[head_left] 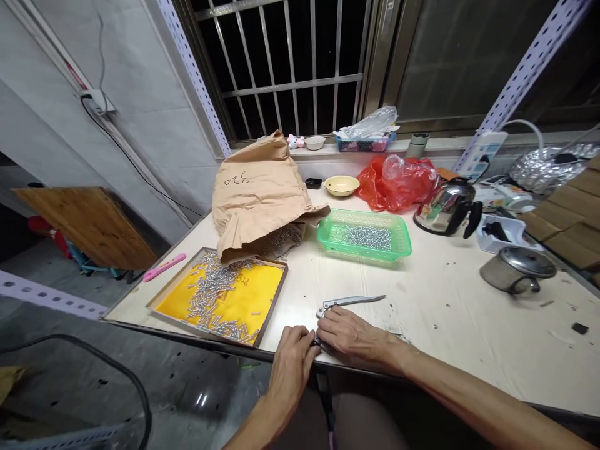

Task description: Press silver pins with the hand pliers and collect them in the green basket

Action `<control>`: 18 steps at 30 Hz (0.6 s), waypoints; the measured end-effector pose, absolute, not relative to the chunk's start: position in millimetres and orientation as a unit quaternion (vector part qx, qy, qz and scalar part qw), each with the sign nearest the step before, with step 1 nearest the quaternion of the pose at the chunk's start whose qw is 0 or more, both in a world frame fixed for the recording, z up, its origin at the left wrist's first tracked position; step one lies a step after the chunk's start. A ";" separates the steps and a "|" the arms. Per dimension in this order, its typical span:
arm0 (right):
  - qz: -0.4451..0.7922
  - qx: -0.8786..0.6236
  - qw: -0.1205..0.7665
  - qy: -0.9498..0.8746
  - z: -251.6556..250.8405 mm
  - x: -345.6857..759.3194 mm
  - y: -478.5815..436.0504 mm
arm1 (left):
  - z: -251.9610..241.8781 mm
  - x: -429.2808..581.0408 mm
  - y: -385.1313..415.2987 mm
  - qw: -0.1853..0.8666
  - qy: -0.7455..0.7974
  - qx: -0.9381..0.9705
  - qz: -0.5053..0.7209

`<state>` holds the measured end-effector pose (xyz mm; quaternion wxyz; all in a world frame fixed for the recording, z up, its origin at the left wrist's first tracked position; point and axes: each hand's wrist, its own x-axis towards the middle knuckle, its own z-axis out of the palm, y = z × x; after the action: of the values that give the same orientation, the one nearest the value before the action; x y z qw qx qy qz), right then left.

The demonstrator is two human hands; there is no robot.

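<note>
At the table's near edge my left hand (294, 357) has its thumb and fingers pressed together at a small dark piece (319, 342), too hidden to name. My right hand (344, 331) lies just to the right, its fingers curled down over the same spot, so their grip is covered. Beyond the right knuckles lies a silver hinged tool (351, 301) with a long pointed end toward the right; whether the fingers touch it I cannot tell. To the left, a shallow tray (257, 287) with a yellow bottom carries many small silver spring-like pieces (209, 294).
A brown paper bag (257, 187) leans open over the tray, more pieces in its mouth. A green basket (364, 250) holds similar pieces. A pink-handled tool (164, 267) lies left. Farther right are a red plastic bag (398, 181), a kettle (445, 209) and a lidded metal cup (518, 270).
</note>
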<state>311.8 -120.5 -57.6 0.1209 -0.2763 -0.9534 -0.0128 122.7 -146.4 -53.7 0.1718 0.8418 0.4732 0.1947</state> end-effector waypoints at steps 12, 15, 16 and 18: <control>-0.082 -0.551 0.472 -0.684 33.7 366.8 -53.2 | -25.8 66.6 -103.4 0.025 0.552 0.815 0.175; -0.114 -0.617 0.348 -0.697 29.0 395.2 -45.8 | -20.7 34.7 -74.9 0.036 0.567 0.818 0.092; -0.110 -0.630 0.313 -0.702 25.2 396.9 -52.7 | -21.1 27.7 -68.0 0.056 0.560 0.824 0.070; -0.067 -0.632 0.267 -0.725 14.8 389.0 -79.6 | -23.6 19.3 -58.7 0.089 0.543 0.834 0.042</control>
<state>389.0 -79.6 14.8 0.2667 -0.6318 -0.7247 -0.0670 19.3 -58.7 -23.6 0.0888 0.8343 0.5425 0.0423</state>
